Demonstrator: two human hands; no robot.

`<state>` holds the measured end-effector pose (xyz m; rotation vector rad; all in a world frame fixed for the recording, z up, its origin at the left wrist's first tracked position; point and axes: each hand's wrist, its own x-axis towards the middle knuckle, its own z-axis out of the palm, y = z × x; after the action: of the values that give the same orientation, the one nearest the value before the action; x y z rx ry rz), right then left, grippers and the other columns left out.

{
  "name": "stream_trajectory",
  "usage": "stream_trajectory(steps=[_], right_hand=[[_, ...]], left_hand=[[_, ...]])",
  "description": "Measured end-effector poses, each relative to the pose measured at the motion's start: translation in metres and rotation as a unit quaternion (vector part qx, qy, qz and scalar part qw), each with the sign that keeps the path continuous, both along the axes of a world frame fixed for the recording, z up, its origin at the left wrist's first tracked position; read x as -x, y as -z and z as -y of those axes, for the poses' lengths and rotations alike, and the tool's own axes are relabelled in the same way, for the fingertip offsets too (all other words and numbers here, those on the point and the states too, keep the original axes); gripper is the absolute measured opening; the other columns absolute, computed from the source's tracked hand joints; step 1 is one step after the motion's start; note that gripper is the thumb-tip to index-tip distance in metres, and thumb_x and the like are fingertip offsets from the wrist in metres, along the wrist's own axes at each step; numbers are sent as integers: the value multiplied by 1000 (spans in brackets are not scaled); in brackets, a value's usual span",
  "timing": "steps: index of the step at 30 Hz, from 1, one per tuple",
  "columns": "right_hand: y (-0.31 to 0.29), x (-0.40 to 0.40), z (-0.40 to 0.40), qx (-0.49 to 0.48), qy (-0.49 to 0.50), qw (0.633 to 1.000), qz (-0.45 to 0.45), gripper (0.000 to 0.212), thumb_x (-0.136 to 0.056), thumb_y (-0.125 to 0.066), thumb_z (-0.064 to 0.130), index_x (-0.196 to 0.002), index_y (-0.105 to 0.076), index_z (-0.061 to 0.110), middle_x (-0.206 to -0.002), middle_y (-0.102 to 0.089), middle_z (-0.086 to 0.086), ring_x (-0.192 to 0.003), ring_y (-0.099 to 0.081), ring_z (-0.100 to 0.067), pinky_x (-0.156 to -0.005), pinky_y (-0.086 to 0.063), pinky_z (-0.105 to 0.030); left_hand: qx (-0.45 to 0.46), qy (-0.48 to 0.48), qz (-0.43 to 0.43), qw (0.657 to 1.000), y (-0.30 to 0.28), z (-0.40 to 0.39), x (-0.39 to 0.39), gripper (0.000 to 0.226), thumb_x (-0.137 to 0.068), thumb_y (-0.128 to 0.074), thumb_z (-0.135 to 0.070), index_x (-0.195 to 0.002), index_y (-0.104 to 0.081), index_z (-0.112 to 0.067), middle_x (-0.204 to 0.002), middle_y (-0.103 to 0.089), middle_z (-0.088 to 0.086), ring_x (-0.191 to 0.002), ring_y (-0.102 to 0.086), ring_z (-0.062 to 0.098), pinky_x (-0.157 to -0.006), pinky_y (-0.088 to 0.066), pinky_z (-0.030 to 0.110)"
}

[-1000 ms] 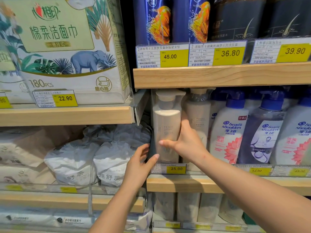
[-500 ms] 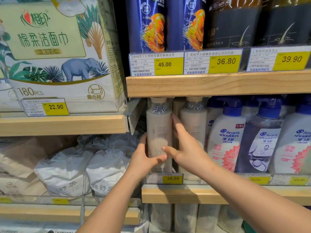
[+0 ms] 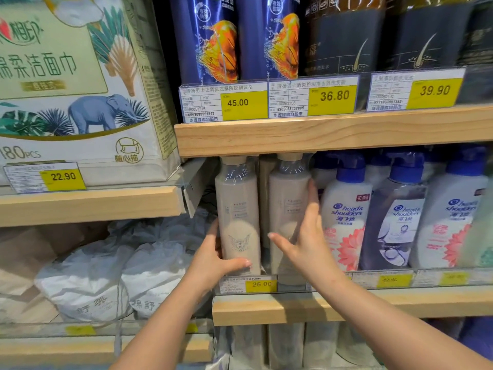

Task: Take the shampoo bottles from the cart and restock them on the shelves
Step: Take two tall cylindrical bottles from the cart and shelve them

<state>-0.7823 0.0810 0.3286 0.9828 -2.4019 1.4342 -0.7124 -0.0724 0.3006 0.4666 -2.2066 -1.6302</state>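
A: While both my arms reach up from below, what are my hands doing?

B: My left hand (image 3: 213, 259) grasps the tall beige shampoo bottle with a clear shrink-wrapped top (image 3: 237, 214) low down, thumb curled across its front and fingers round its left side. My right hand (image 3: 304, 236) is released, fingers straight, its palm lying against the right side of the second beige shampoo bottle (image 3: 286, 206) next to it.

A: And where do those bottles stand?

B: Upright at the left end of the light wooden shelf (image 3: 293, 308), just behind the yellow 25.00 price tag (image 3: 260, 284). To their right stand white pump bottles with blue caps (image 3: 344, 212). Above, on the upper wooden shelf (image 3: 320, 129), stand dark blue bottles with orange splashes (image 3: 213, 44). Left is a large tissue pack printed with an elephant (image 3: 80, 102).
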Motion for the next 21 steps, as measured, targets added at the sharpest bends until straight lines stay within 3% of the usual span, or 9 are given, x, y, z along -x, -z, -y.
stream_trajectory(steps=[4,9,14,18,21], right_hand=[[6,0,5,-15,34,999,28,80,-83,-62,12,-140,-6,3,-127,-33,-20,-126,-31,-33,-100,-26,-30],[7,-4,9,-12,49,999,19,73,-84,-60,12,-139,-12,6,-129,-34,-18,-126,-32,-31,-100,-31,-36],[7,-5,11,-22,32,999,19,75,-84,-61,15,-140,-11,9,-126,-35,-17,-124,-33,-31,-97,-35,-41],[5,-5,9,-17,24,999,28,79,-84,-62,14,-142,-8,11,-128,-35,-17,-127,-31,-31,-100,-33,-42],[6,-4,9,-19,22,999,24,80,-83,-62,15,-142,-8,11,-129,-35,-17,-127,-31,-30,-100,-33,-41]], left_hand=[[1,4,1,1000,1,1,0,96,-65,-75,2,-139,-20,-26,-111,-55,-3,-97,-55,9,-83,-48,26],[9,4,-9,1000,1,2,2,88,-64,-75,4,-133,-29,-25,-101,-59,-5,-88,-57,1,-67,-50,16],[6,1,-19,1000,2,3,2,83,-63,-74,6,-129,-33,-25,-97,-59,-8,-89,-58,4,-68,-50,18],[-13,5,-13,1000,2,5,1,89,-62,-74,7,-134,-31,-23,-108,-57,1,-97,-57,15,-80,-49,27],[-18,9,-11,1000,1,4,0,90,-64,-73,7,-136,-29,-23,-109,-55,0,-97,-56,14,-74,-48,22]])
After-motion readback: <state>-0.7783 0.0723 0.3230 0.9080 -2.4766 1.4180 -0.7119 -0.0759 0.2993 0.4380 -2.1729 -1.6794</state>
